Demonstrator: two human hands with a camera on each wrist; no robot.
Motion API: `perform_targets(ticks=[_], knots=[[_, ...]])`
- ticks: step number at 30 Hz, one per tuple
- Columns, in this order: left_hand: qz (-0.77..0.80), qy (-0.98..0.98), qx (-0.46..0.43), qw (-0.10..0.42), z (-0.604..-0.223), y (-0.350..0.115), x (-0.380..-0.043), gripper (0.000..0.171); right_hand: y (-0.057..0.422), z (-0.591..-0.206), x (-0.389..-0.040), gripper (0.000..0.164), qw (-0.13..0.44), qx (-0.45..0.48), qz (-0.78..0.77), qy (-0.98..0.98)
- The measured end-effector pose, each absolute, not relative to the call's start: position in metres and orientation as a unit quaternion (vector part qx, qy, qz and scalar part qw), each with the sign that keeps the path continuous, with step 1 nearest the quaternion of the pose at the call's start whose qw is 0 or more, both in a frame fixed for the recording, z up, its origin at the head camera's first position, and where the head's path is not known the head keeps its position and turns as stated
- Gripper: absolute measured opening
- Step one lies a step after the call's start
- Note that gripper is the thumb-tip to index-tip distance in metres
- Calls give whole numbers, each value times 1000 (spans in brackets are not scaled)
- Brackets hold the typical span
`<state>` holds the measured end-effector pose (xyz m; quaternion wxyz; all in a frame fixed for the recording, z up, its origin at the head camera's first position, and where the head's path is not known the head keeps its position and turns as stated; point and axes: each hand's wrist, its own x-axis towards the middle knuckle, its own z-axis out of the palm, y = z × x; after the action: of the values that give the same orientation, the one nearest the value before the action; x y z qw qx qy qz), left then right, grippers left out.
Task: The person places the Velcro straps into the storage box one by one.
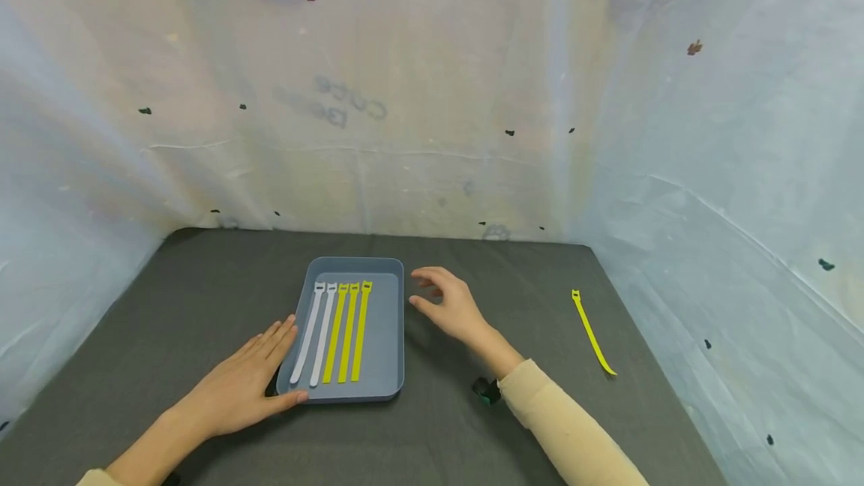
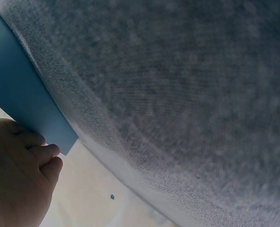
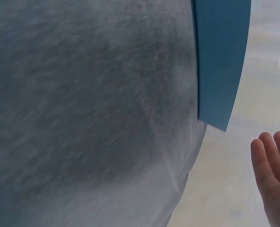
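A blue-grey tray lies on the dark cloth. Inside it, two white cable ties and three yellow cable ties lie side by side, slotted heads at the far end. My left hand rests against the tray's left rim, fingers extended and thumb at the near left corner. In the left wrist view, its fingertips touch the tray wall. Just off the tray's right side, my right hand hovers with loosely bent fingers and nothing between them. A single yellow cable tie lies far to the right.
Dark grey cloth covers the table. Translucent plastic sheeting hangs along the back and both sides. A small dark device shows beneath the right wrist.
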<state>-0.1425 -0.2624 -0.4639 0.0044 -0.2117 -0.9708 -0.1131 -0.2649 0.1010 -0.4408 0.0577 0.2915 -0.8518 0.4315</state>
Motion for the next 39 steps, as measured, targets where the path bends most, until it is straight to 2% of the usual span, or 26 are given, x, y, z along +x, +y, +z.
perform_targets(ticks=[17, 29, 39], knots=[[-110, -970, -219, 10, -464, -263, -144, 108, 176, -443, -258, 43, 93, 185, 458, -865], [-105, -970, -218, 5, -463, -263, -145, 109, 230, -442, -254, 42, 127, 155, 436, -877], [-105, -971, -216, 2, -460, -262, -144, 110, 282, -440, -252, 41, 130, 142, 379, -905]])
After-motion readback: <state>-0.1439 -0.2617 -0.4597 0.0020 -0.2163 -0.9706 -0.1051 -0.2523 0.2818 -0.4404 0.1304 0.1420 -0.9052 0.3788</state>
